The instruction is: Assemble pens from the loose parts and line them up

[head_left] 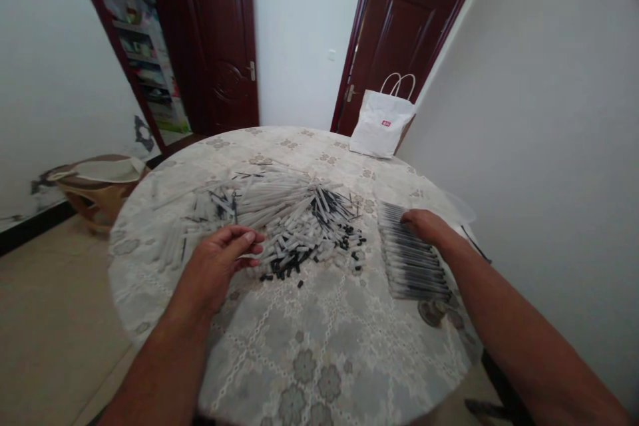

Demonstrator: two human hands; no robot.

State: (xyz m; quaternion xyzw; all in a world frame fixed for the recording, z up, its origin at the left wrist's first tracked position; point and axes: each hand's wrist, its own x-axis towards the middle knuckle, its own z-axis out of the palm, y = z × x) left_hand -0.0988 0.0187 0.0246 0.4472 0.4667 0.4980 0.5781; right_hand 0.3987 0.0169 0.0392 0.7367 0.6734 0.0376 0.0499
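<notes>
My left hand [230, 251] hovers at the near left side of a big heap of pen parts, fingers loosely bent and apart, with nothing visible in them. Whitish pen barrels [269, 196] lie at the back of this heap. Dark-tipped refills [327, 205] rest to their right, and small white and black caps [292, 254] are piled in front. On the right, my right hand [423, 225] is closed at the upper part of a row of assembled pens [414, 266] lying side by side. Its fingers pinch a pen there, mostly hidden beneath them.
A patterned cloth covers the round table [279, 353]. Near the pen row's lower end sits a small roundish object [432, 312]. A white paper bag [380, 125] stands at the back right, by the wall. Left of the table is a wooden stool [97, 190].
</notes>
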